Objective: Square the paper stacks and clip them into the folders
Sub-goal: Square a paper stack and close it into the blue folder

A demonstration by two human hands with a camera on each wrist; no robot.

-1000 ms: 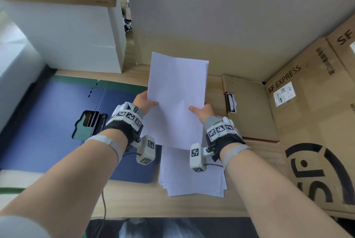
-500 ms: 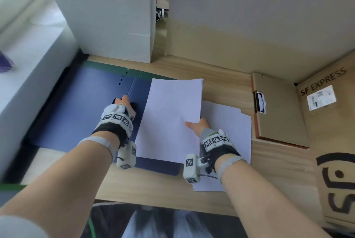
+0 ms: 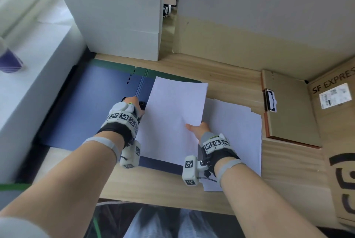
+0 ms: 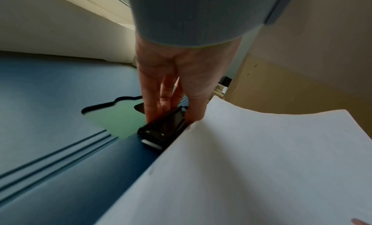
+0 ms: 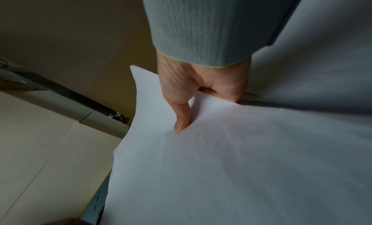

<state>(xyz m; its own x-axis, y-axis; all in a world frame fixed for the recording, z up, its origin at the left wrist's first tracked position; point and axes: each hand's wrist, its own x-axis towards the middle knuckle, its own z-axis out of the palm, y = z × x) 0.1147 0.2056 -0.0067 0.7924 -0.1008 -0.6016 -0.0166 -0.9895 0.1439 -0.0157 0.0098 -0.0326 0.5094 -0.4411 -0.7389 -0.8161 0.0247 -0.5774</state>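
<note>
An open blue folder [image 3: 92, 107] lies on the wooden table [image 3: 153, 185]. Its black clip [image 4: 163, 129] sits beside the spine. My left hand [image 3: 134, 104] pinches that clip between fingers and thumb [image 4: 173, 120]. My right hand [image 3: 196, 128] holds a squared stack of white paper [image 3: 176, 118] by its right edge, thumb on top [image 5: 203, 110]. The stack [image 4: 261, 164] lies slanted over the folder's right half, its left edge close against the clip. A second, uneven paper stack [image 3: 236, 134] lies on the table under my right wrist.
A brown clipboard [image 3: 290, 114] lies to the right of the papers. An SF Express cardboard box [image 3: 338, 141] stands at the far right. White boxes [image 3: 123, 26] stand at the back and a white ledge [image 3: 28, 84] borders the left.
The stack was held upright in both hands; now it lies low over the blue folder. My left hand has let go of the paper and taken hold of the clip.
</note>
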